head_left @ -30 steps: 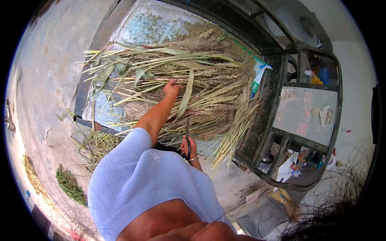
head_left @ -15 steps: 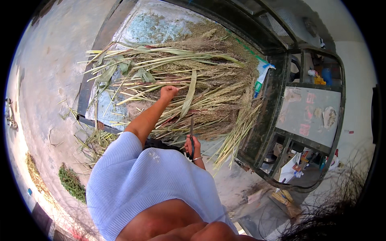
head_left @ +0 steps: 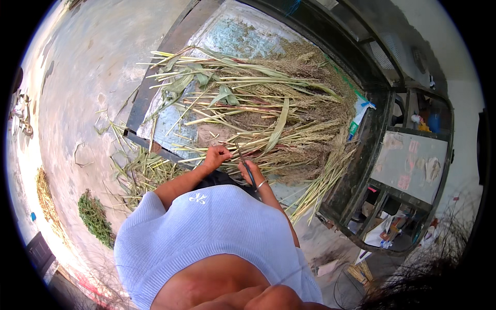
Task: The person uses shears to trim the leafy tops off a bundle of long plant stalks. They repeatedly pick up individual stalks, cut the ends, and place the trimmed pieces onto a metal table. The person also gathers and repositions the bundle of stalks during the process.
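Note:
My right hand (head_left: 251, 174) is closed round the black handles of a pair of scissors (head_left: 241, 154). Their dark blades point up and away from me, over the near edge of the pile. Just left of the blades is my left hand (head_left: 218, 156), its fingers pinched together; what is between them is too small to make out. Both hands are close to each other at the near side of a heap of cut stalks (head_left: 258, 107) with pale stems to the left and feathery seed heads (head_left: 315, 129) to the right. A long dry leaf (head_left: 279, 125) lies across the heap.
The heap rests on a pale blue-white sheet (head_left: 217, 36) over a low platform with a dark metal frame (head_left: 380, 111). More stalk trimmings (head_left: 150, 170) and a green plant pile (head_left: 95, 219) lie on the floor to the left. A white-green bag (head_left: 358, 116) is beside the seed heads.
My left hand has drawn back toward me from the middle of the heap and is now beside the scissors. The scissors have tilted to the left. The whole view has shifted a little.

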The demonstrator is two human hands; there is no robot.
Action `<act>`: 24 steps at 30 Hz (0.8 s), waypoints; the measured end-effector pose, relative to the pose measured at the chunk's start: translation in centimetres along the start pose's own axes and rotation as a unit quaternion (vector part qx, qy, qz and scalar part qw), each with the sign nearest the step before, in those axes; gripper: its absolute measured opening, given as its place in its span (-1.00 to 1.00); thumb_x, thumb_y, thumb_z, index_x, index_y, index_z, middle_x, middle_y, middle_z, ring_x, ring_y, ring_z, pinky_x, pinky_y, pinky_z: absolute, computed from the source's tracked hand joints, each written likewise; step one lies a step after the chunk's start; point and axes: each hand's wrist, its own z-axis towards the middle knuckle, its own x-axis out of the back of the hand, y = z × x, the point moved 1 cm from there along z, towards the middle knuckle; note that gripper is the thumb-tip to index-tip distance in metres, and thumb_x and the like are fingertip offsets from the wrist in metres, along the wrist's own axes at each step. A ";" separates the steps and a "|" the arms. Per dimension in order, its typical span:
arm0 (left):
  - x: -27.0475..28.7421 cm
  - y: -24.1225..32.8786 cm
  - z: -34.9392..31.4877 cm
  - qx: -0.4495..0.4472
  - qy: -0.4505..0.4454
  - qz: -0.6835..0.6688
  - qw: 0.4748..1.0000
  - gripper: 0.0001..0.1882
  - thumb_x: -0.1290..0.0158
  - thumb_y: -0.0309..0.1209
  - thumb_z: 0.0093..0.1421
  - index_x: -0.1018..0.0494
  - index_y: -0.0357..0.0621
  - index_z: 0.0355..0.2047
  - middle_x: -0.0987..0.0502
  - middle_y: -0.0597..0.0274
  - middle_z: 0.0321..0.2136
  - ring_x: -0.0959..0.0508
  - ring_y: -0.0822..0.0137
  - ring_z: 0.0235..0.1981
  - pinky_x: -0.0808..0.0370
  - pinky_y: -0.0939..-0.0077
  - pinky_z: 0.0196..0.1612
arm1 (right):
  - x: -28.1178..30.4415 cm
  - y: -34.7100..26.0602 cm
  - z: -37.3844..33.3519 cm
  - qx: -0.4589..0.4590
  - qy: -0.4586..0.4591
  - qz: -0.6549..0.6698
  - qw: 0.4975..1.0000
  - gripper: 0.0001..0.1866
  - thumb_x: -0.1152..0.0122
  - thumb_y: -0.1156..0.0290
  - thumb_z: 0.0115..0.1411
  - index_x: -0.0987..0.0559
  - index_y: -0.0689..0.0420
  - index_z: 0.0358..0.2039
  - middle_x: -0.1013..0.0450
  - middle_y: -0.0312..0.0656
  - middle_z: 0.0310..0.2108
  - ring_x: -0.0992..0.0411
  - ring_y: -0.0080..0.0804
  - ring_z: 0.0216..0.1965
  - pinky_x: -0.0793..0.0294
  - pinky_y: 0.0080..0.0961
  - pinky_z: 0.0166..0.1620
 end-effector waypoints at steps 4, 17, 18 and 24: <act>1.1 -1.7 -0.1 -0.035 0.020 0.009 0.999 -0.85 -0.21 -0.44 -0.11 -0.49 -0.25 -0.62 -0.45 0.25 -0.67 -0.42 0.48 -0.62 -0.34 0.56 -0.54 | -0.6 -3.2 -0.5 0.010 0.037 -0.061 0.997 -0.66 -0.17 0.15 0.06 -0.46 0.23 -0.49 -0.36 -0.21 -0.66 -0.33 -0.43 -0.56 -0.32 -0.49 -0.45; 5.6 1.8 13.0 -0.138 0.197 0.426 0.872 -0.79 -0.14 -0.33 -0.13 -0.48 -0.13 -0.47 -0.50 0.12 -0.46 -0.48 0.07 -0.36 -0.43 0.25 -0.26 | -1.4 1.2 -3.2 -0.035 0.081 0.058 0.994 -0.73 -0.22 0.25 0.03 -0.49 0.20 -0.39 -0.34 -0.35 -0.69 -0.26 -0.63 -0.66 -0.26 -0.67 -0.57; 5.3 1.6 13.9 -0.078 0.169 0.439 0.879 -0.80 -0.14 -0.32 -0.13 -0.49 -0.11 -0.47 -0.50 0.14 -0.46 -0.47 0.08 -0.35 -0.43 0.25 -0.26 | -1.3 1.2 -3.3 -0.030 0.088 0.065 0.994 -0.72 -0.22 0.25 0.03 -0.48 0.20 -0.38 -0.35 -0.34 -0.68 -0.27 -0.63 -0.65 -0.27 -0.67 -0.56; 5.3 2.1 14.0 -0.118 0.122 0.539 0.825 -0.85 -0.13 -0.28 -0.17 -0.49 0.01 -0.54 -0.50 0.25 -0.49 -0.47 0.18 -0.36 -0.42 0.28 -0.36 | -0.3 0.4 -4.1 -0.027 0.094 0.070 0.993 -0.64 -0.20 0.24 0.05 -0.43 0.24 -0.25 -0.35 -0.34 -0.64 -0.28 -0.61 -0.61 -0.30 -0.67 -0.52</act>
